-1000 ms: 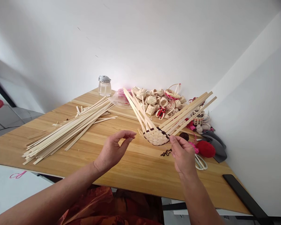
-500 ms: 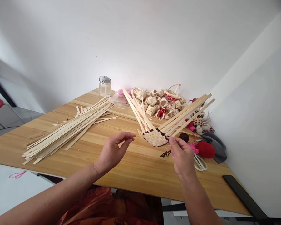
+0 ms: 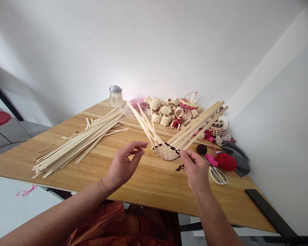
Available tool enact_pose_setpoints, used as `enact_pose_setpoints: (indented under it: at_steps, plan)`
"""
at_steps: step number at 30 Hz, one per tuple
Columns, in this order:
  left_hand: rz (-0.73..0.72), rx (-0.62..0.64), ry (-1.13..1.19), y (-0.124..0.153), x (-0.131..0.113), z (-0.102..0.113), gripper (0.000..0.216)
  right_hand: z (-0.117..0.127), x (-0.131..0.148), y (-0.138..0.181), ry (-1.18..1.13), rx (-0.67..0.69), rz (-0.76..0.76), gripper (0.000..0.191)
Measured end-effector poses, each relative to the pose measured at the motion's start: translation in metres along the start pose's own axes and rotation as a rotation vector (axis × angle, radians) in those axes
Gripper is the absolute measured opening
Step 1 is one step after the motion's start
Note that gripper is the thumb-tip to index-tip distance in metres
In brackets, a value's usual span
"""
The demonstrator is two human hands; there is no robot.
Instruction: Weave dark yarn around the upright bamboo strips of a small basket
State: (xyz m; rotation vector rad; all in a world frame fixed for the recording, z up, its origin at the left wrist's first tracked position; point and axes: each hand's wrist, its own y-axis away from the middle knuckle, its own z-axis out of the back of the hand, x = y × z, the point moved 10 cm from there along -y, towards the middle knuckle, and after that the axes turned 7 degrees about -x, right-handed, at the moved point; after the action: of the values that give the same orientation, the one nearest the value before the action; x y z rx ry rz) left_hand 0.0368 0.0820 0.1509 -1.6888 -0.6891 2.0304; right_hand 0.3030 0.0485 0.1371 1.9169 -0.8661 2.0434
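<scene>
Pinching woven basket [image 3: 165, 153] at its edge, right hand [image 3: 198, 171], left hand [image 3: 124, 165] beside.

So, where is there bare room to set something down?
Bare tabletop lies between the flat-strip bundle and the left hand, and between the forearms near the front edge. Crowded: small woven baskets at the back; yarn balls and scissors beside the right hand.

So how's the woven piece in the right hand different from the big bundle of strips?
The woven piece is pinched by the right hand; the bundle of strips lies on the table. The woven piece is crisscrossed, its long ends fanning upward; the bundle's strips lie loose, mostly one way. The woven piece has dark edging; the bundle shows none. Both have long, pale, flat strips.
</scene>
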Motion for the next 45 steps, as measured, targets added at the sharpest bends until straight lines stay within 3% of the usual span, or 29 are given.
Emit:
enact_pose_setpoints:
  at_steps: [5, 12, 14, 17, 18, 36, 45]
  plan:
    - [-0.05, 0.019, 0.035, -0.01, -0.028, -0.003, 0.039, -0.008, -0.001, 0.006, 0.056, 0.074, 0.052, 0.031]
    - [-0.02, 0.205, 0.066, -0.045, -0.054, -0.039, 0.064, -0.021, 0.007, 0.01, 0.121, 0.167, 0.083, 0.029]
    - [0.056, 0.314, 0.063, -0.049, -0.05, -0.054, 0.05, -0.024, 0.014, 0.01, 0.15, 0.179, 0.099, 0.029]
    - [0.201, 0.455, 0.021, -0.046, -0.035, -0.07, 0.011, -0.026, 0.021, 0.011, 0.183, 0.183, 0.115, 0.029]
    - [0.23, 0.474, 0.02, -0.045, -0.031, -0.072, 0.009, -0.027, 0.022, 0.011, 0.194, 0.183, 0.115, 0.03]
    - [0.484, 0.413, 0.26, -0.04, 0.001, -0.058, 0.015, -0.045, 0.017, 0.005, 0.219, 0.184, 0.092, 0.035]
    - [0.48, 0.372, 0.347, -0.035, 0.001, -0.06, 0.016, -0.041, 0.02, 0.008, 0.197, 0.17, 0.071, 0.033]
